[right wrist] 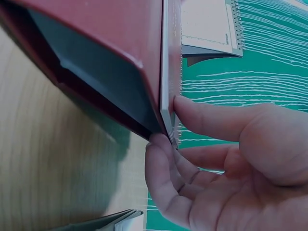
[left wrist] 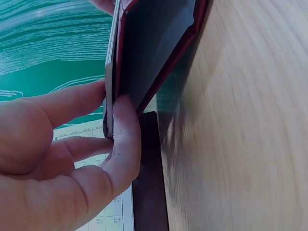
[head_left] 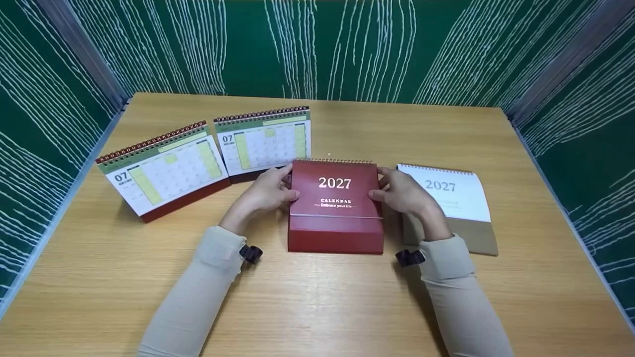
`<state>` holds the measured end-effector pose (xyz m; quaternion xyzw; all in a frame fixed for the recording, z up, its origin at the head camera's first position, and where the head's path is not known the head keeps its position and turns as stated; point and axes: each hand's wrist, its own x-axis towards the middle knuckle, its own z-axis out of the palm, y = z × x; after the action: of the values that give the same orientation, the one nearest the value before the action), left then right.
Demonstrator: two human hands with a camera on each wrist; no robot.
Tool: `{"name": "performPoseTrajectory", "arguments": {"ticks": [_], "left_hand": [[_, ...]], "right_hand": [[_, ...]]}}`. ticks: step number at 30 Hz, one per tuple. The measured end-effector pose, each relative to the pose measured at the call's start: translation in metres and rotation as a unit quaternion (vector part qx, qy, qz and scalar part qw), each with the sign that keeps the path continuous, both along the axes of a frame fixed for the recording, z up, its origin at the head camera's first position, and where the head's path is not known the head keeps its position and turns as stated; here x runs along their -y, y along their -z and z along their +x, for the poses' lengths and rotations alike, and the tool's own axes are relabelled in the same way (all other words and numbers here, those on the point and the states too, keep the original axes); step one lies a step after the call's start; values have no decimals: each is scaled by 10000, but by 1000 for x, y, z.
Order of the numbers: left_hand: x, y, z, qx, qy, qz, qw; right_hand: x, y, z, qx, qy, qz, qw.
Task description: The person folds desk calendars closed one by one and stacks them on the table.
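Observation:
A red 2027 desk calendar (head_left: 335,198) with a spiral binding along its top stands propped on its folded base in the middle of the table. My left hand (head_left: 268,191) pinches its left edge near the top, thumb on the cover. At the opposite edge my right hand (head_left: 404,192) does the same. In the left wrist view, the left thumb and fingers (left wrist: 126,139) hold the pages and the backing board between them. The right wrist view has the right hand (right wrist: 231,159) gripping the other side, with the hollow of the red base (right wrist: 96,67) showing.
Two standing calendars (head_left: 166,171) (head_left: 268,144) open at page 07 are at the left and back left of the wooden table (head_left: 317,307). A white-covered 2027 calendar (head_left: 456,198) with a tan base lies at the right, partly behind the right hand. Green patterned panels (head_left: 327,49) surround the table.

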<state>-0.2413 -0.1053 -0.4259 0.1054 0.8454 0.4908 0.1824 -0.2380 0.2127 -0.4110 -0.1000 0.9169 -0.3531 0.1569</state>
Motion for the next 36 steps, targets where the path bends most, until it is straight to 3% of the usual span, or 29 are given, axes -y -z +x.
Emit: {"name": "performPoseTrajectory", "arguments": {"ticks": [15, 23, 36], "left_hand": [[-1, 3, 1, 195, 177, 49, 9996], [-1, 8, 3, 617, 46, 215, 9979], [-3, 10, 2, 499, -61, 217, 9985]], "right_hand": [[-2, 6, -3, 318, -171, -93, 9993], [-3, 13, -7, 296, -393, 43, 9988], [-5, 15, -8, 374, -401, 54, 9985]]}}
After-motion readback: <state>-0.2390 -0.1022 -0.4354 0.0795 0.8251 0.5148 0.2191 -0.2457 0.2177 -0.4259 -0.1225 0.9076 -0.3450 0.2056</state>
